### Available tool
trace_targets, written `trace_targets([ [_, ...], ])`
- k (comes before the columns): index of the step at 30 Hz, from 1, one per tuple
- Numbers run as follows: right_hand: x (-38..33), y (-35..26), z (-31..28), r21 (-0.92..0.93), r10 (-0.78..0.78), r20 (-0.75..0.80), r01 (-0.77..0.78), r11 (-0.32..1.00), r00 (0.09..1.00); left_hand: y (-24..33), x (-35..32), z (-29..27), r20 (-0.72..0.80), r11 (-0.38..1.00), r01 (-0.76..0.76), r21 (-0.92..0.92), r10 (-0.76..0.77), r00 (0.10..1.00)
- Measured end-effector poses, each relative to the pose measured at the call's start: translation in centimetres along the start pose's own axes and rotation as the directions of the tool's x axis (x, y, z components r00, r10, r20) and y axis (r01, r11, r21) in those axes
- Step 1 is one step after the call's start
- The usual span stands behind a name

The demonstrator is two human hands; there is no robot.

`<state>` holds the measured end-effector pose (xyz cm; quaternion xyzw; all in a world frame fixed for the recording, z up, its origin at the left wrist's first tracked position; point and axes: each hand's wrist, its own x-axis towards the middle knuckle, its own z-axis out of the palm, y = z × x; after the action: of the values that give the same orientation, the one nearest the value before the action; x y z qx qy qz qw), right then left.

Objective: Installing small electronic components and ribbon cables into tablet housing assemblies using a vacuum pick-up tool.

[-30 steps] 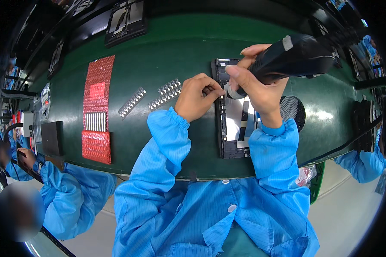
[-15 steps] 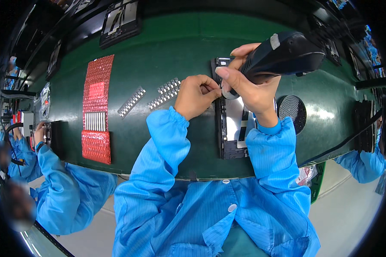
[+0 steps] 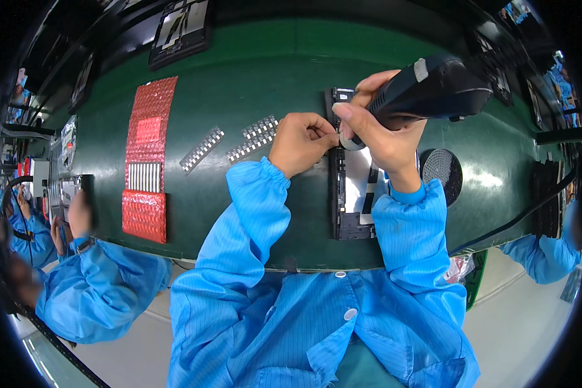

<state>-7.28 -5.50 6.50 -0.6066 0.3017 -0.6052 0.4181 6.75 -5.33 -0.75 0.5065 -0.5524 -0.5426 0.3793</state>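
The right hand (image 3: 385, 139) is clamped around a black handheld electric screwdriver (image 3: 433, 90), its tip down on the long black rectangular frame (image 3: 343, 194) lying on the green belt (image 3: 252, 71). Just left, the left hand (image 3: 301, 142) pinches fingertips together at the frame's far left edge.

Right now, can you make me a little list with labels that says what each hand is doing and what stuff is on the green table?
Left hand: fingertips pinched at the left edge of the black rectangular device frame
Right hand: gripping a black handheld power screwdriver, tip down on the frame
Surface: green table
Left of the hands: rows of small silver metal parts
Far left: red bubble-wrap sheets
Right: round black mesh disc
Nearby: other people in blue sleeves
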Motion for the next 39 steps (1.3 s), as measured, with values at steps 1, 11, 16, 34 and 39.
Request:
trace_targets([
  [1,-0.1,0.0,0.1,0.010,0.008,-0.007,-0.008,1.000,1.000,0.1,0.0,0.0,0.002,1.000,-0.005,0.005,0.005,1.000],
  [11,-0.6,-0.1,1.1,0.013,0.020,0.034,-0.020,1.000,0.999,-0.5,0.3,-0.1,0.034,0.992,-0.116,0.056,0.115,0.993],
  [16,-0.3,-0.7,0.1,0.132,0.054,-0.076,-0.044,0.990,0.996,0.4,0.0,0.3,0.004,0.999,0.031,0.009,-0.031,1.000],
  [34,-4.4,-2.7,-16.4,-0.062,-0.072,-0.492,0.048,0.997,0.867,1.2,-0.2,-0.2,0.040,0.985,0.173,-0.013,-0.173,0.984],
  [39,-4.2,-2.2,-16.4,-0.060,-0.041,-0.489,0.013,0.998,0.871,1.1,-0.2,-0.1,0.053,0.986,0.168,-0.006,-0.167,0.984],
])
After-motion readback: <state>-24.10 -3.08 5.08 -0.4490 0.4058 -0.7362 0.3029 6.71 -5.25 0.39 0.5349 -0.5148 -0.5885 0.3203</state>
